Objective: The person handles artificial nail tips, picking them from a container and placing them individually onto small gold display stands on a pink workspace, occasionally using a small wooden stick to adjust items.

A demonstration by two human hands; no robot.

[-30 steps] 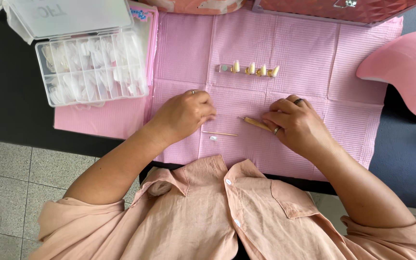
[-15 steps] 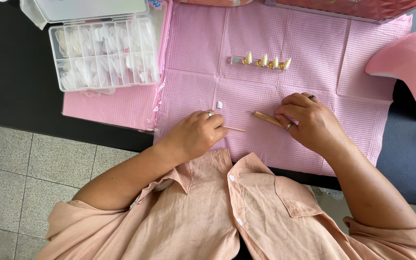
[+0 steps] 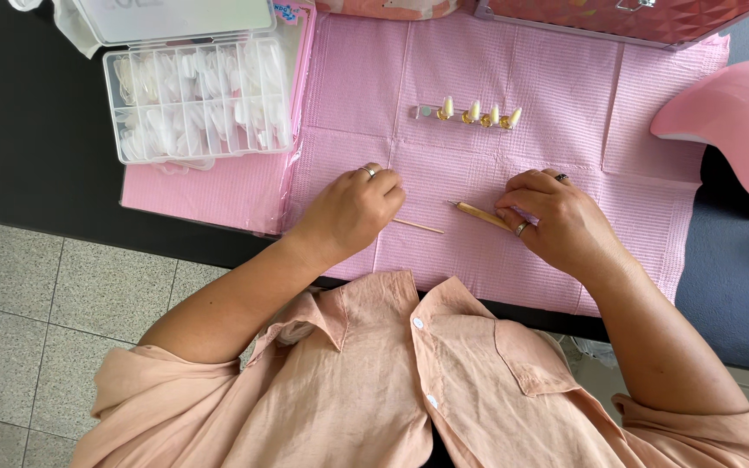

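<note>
Since the earlier frame the left hand [image 3: 353,208] has slid up the pink mat [image 3: 565,87], away from the shirt collar, and the view has shifted a little. Its fingers are curled, knuckles up, with a thin stick [image 3: 418,226] poking out to the right from under them; whether the fingertips pinch the stick cannot be told, as they are hidden. The right hand [image 3: 556,217] rests on the mat, fingers curled, pinching a wooden tool [image 3: 481,213] whose metal tip points left toward the stick. The tool and the stick lie low over the mat between the two hands, their ends near but apart. Above them a small bar with four nail tips [image 3: 477,113] lies on the mat. A clear box [image 3: 197,104] of nail tips sits open at upper left, a pink lamp [image 3: 739,121] at right.
</note>
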